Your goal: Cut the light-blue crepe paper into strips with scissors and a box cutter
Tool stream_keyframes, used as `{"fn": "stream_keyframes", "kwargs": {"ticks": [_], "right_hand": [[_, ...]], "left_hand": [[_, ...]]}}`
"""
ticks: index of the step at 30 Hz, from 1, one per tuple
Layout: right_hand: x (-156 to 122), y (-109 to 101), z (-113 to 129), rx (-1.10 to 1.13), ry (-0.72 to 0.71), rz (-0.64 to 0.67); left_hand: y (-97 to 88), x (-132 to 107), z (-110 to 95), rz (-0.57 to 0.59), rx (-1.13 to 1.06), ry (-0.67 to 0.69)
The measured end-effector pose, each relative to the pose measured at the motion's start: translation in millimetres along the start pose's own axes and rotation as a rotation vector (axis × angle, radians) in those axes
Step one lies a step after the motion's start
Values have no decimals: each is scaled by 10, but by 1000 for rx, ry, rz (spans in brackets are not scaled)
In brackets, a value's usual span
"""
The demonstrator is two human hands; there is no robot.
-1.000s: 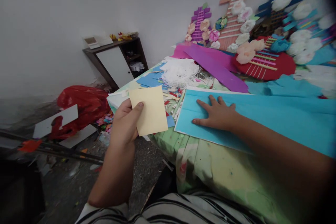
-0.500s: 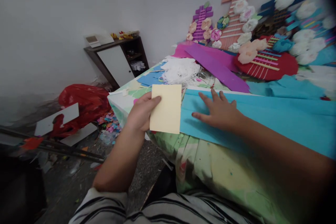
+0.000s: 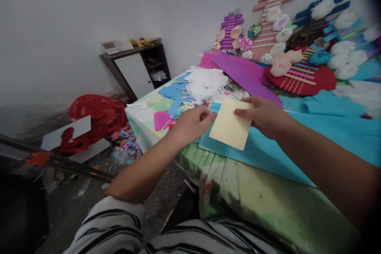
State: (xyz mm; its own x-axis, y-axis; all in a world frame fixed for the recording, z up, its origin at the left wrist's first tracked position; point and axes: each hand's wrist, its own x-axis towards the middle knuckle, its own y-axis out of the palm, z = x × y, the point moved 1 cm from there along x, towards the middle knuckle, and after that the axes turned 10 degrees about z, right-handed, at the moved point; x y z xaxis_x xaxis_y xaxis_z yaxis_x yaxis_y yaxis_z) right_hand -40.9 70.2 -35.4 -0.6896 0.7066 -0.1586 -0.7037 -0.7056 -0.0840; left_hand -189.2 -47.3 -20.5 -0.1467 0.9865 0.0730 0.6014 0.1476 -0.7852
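A pale yellow rectangular card is pinched at its upper right edge by my right hand, thumb on the near face. It is tilted and held above the long turquoise sheet on the table. My left hand is beside the card's left edge with its fingers curled in. The thumb tip is very close to that edge; I cannot tell whether it touches or whether anything small is in the fingers.
White paper shreds, blue scraps and a magenta piece lie on the cloth-covered table. Purple sheeting and flower-decorated guitar-like shapes stand behind. A low cabinet and red plastic are at left.
The yellow card has moved right, from my left hand into my right hand, and is now tilted. My right hand has gone from spread fingers over the turquoise sheet to a pinch.
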Motion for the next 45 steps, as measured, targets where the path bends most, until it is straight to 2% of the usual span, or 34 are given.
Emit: {"fn": "stream_keyframes", "kwargs": {"ticks": [3,5,9,15,20,26,35,39,45], "right_hand": [[38,38,-100,-43,63,64],[80,109,-146,-124,75,63],[182,225,-216,-279,88,34],[228,272,-291,-454,123,42],[235,298,-293,-664,72,1],[242,226,-272,-884,14,-38],[33,-153,-297,-817,164,-31],[-28,-190,-250,-828,165,-34],[37,-166,-164,-983,104,-31]], "left_hand": [[-55,-251,71,70,426,-104],[-98,-374,104,105,527,-135],[-110,-466,174,238,451,-96],[71,-456,259,375,402,-107],[135,-450,286,372,373,-130],[218,-349,242,380,406,-21],[387,-96,-43,451,475,98],[398,-69,-83,439,479,104],[424,-70,-36,369,483,62]]}}
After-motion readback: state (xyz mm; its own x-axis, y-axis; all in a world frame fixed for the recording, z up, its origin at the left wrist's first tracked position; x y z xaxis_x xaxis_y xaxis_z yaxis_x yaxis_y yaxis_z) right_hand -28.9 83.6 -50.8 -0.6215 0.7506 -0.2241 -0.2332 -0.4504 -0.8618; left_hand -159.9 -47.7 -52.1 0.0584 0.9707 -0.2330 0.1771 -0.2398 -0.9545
